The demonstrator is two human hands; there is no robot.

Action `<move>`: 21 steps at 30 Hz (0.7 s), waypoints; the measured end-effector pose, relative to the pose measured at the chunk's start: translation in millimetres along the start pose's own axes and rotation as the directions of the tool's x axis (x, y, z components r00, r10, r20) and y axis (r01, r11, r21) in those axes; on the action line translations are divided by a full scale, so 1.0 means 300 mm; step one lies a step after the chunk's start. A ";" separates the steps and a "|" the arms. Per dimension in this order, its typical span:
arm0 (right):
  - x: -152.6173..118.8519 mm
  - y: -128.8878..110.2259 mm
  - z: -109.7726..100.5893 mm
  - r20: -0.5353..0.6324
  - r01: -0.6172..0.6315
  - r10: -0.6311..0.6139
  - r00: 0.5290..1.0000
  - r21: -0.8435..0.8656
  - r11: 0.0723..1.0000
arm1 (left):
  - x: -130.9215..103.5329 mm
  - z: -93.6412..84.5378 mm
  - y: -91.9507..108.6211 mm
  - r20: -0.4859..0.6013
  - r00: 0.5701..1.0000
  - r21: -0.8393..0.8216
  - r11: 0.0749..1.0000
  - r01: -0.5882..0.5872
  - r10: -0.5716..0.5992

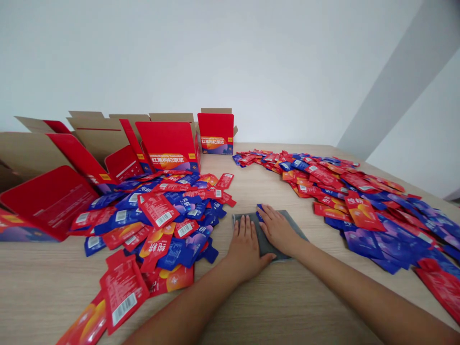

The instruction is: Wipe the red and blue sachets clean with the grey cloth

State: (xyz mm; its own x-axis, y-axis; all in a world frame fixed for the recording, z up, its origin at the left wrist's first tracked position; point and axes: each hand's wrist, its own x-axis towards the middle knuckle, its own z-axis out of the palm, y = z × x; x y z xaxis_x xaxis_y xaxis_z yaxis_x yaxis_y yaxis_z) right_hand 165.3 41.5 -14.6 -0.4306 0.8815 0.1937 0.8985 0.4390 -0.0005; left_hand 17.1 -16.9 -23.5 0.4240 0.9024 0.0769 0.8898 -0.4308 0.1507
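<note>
A folded grey cloth [266,245] lies on the wooden table in front of me. My left hand [245,250] rests flat on its left side, fingers stretched out and thumb spread. Palm down, my right hand [278,231] lies over the cloth's upper middle with its fingers extended. From under the right fingers peeks a blue sachet [259,213], mostly covered by that hand. To the left spreads a heap of red and blue sachets [158,209], near my left hand. A second, larger heap of sachets [362,211] stretches along the right.
Several open red cardboard boxes stand at the left and back, among them a front-left box [46,201], a middle box [167,143] and a rear box [215,130]. Beneath everything is the light wooden table [251,187]. A white wall [273,72] rises behind it.
</note>
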 end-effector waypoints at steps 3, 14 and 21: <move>0.031 0.018 0.063 -0.004 -0.018 0.018 1.000 0.027 0.999 | -0.001 0.006 -0.001 -0.018 1.000 0.035 0.999 0.000 0.001; -0.162 -0.001 0.079 -0.090 0.070 -0.064 0.994 0.071 0.995 | 0.006 -0.001 0.011 -0.020 0.998 0.067 0.996 0.053 -0.052; -0.164 0.080 0.010 -0.028 -0.064 0.062 0.998 -0.076 0.995 | 0.005 -0.012 0.010 -0.019 0.999 0.060 0.998 0.036 -0.035</move>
State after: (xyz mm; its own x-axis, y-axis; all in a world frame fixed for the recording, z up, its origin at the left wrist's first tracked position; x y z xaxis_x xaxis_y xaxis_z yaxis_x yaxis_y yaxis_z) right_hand 207.6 9.2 -27.1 -0.3717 0.9016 0.2212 0.9280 0.3675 0.0613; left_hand 19.8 -16.9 -19.3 0.3893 0.9167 0.0900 0.9130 -0.3969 0.0944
